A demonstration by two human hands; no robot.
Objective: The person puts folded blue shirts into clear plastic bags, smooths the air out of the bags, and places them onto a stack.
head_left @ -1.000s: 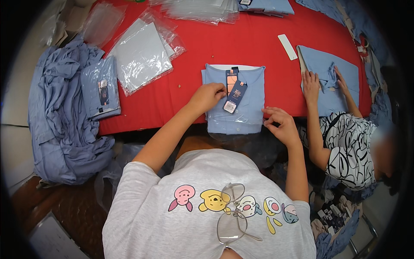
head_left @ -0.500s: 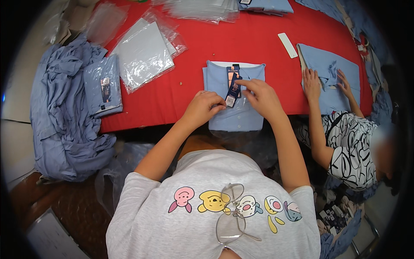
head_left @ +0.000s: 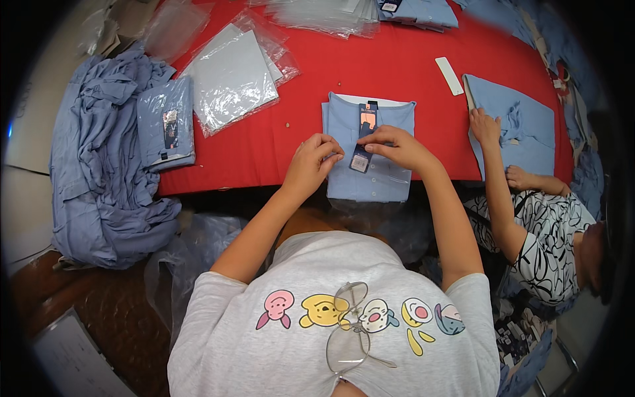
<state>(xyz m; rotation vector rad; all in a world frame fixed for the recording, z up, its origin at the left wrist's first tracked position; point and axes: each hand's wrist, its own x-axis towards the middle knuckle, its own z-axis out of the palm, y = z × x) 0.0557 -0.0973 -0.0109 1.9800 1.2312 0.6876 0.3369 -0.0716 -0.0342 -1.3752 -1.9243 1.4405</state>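
A folded light-blue shirt [head_left: 389, 180] lies in front of me at the table's near edge, its lower end reaching past that edge. Dark hang tags [head_left: 361, 161] with an orange patch and a pale label lie down its front. My right hand [head_left: 402, 151] pinches the tags around their middle, thumb and forefinger closed over them. At the shirt's left side, my left hand [head_left: 313, 163] has its fingertips pressed together; whatever sits between them is too small to make out.
Red cloth [head_left: 317, 56] covers the table. To the left are a bagged shirt [head_left: 151, 126], a blue garment heap [head_left: 109, 178] and clear bags with white boards [head_left: 231, 76]. At right, a co-worker's hand [head_left: 486, 127] rests on another shirt [head_left: 529, 152], near a white strip [head_left: 449, 76].
My right hand's fingers have closed lower on the tags, which now hang straighter. My left hand has drawn slightly left of them. The co-worker's nearer hand has pulled back toward their body.
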